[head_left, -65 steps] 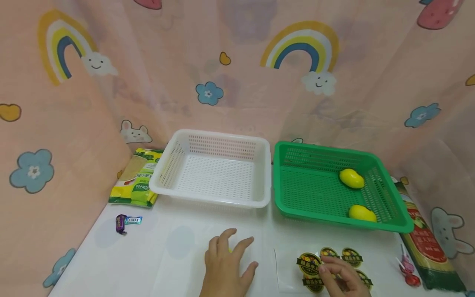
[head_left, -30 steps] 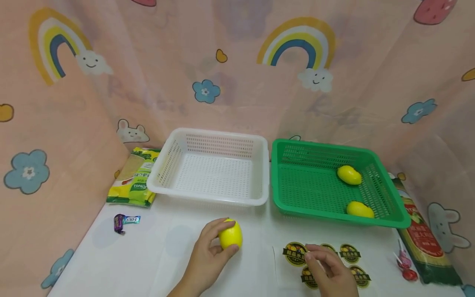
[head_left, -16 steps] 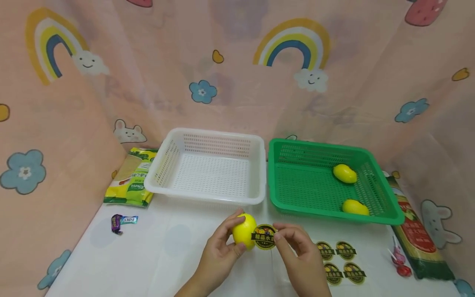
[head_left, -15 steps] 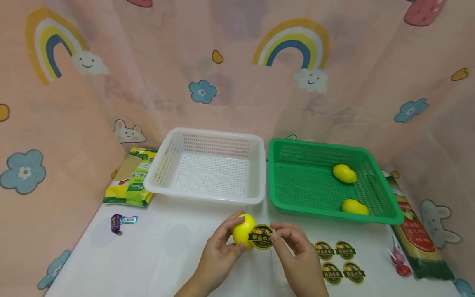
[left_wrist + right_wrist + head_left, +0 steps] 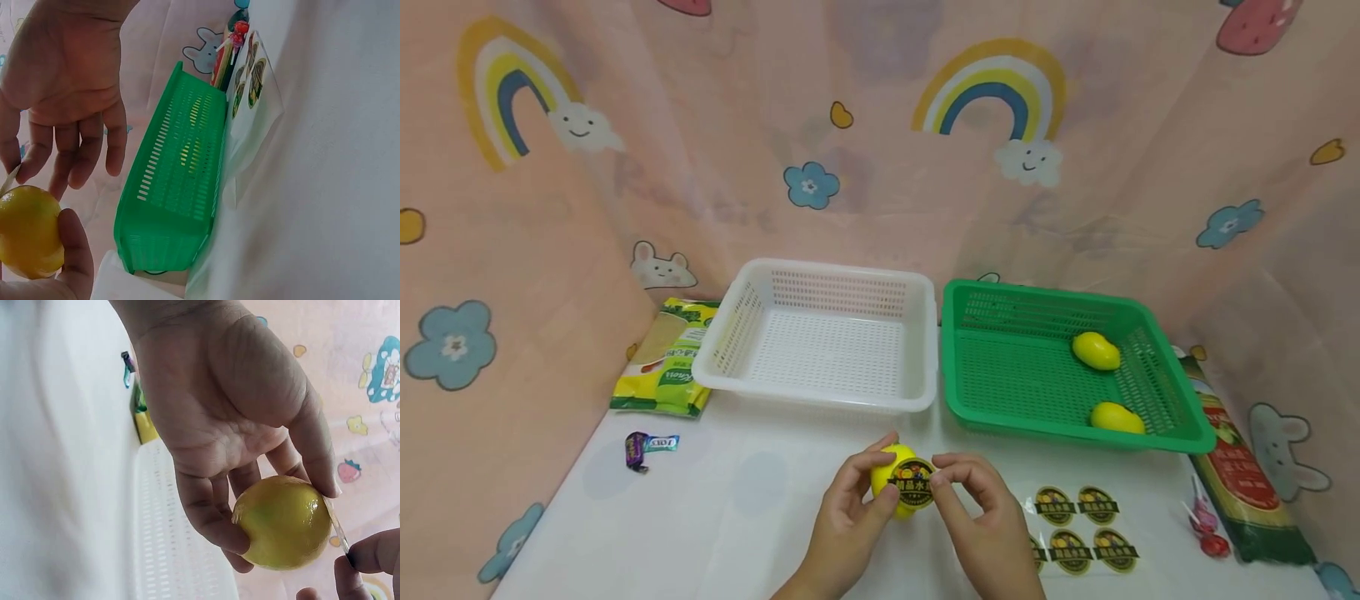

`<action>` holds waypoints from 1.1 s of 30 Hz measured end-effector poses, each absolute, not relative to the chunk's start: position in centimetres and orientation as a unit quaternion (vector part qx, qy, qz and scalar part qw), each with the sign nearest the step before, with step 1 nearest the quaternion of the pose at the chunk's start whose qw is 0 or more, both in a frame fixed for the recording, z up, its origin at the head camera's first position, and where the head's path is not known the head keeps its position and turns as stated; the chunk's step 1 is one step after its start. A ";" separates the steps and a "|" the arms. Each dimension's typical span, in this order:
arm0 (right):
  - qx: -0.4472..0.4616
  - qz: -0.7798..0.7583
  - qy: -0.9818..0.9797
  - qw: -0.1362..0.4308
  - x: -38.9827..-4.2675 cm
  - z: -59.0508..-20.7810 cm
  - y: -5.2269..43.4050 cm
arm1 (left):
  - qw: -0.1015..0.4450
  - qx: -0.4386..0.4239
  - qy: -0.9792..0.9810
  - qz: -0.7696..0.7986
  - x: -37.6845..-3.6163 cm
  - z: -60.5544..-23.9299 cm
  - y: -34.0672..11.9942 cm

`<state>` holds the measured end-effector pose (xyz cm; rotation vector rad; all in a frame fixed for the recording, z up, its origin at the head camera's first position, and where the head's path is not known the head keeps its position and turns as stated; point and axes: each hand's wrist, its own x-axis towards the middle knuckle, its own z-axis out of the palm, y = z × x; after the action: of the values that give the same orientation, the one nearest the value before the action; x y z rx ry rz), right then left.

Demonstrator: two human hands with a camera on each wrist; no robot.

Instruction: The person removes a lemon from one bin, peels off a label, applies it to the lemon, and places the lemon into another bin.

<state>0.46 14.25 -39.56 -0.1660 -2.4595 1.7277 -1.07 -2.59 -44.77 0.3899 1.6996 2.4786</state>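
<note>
Fingers of the left hand [image 5: 850, 521] curl round a yellow lemon [image 5: 886, 483], thumb on its near side, holding it just above the white table [image 5: 760, 533] in front of the two baskets. Fingertips of the right hand [image 5: 981, 521] pinch a round black sticker [image 5: 912, 484] by its edge and lay it against the lemon's right face; how much of the sticker touches the peel cannot be told. In the right wrist view the lemon [image 5: 284, 522] sits in the left palm with the sticker's thin edge beside it.

Just right of the hands lies a clear sheet with more stickers [image 5: 1075, 525]. Behind the hands stand a white basket [image 5: 820, 392] on the left and a green basket [image 5: 1037, 421] on the right, side by side. Two more lemons [image 5: 1096, 350] rest in the green basket near its right wall. A yellow-green packet [image 5: 666, 367] lies left of the white basket, with a wrapped candy [image 5: 647, 444] in front of it. A long packet [image 5: 1243, 475] and a red lollipop [image 5: 1210, 533] lie at the far right.
</note>
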 end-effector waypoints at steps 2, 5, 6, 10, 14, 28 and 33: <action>-0.054 0.571 -0.817 0.065 0.5 -39.6 14.2 | 0.053 0.128 0.564 0.815 -1.0 -44.7 -2.6; -0.056 0.567 -0.819 0.062 0.5 -39.7 14.0 | 0.054 0.133 0.561 0.815 -1.0 -44.7 -2.6; -0.057 0.564 -0.821 0.062 0.5 -39.8 14.0 | 0.056 0.135 0.557 0.817 -0.9 -44.7 -2.6; -0.063 0.551 -0.830 0.060 0.4 -40.0 13.6 | 0.070 0.144 0.536 0.829 -0.9 -44.8 -2.7; -0.070 0.544 -0.835 0.054 0.4 -40.2 13.4 | 0.083 0.143 0.513 0.842 -0.8 -44.8 -2.8; 0.008 0.550 -0.826 0.119 0.4 -41.3 13.6 | 0.113 0.162 0.516 0.833 -0.8 -45.0 -2.8; 0.107 0.535 -0.822 0.163 0.4 -42.2 13.6 | 0.126 0.170 0.511 0.833 -0.8 -45.1 -2.4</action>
<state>0.39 13.57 -42.17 0.3051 -2.3439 1.5258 -0.77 -2.43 -45.11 0.4958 1.4876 2.4272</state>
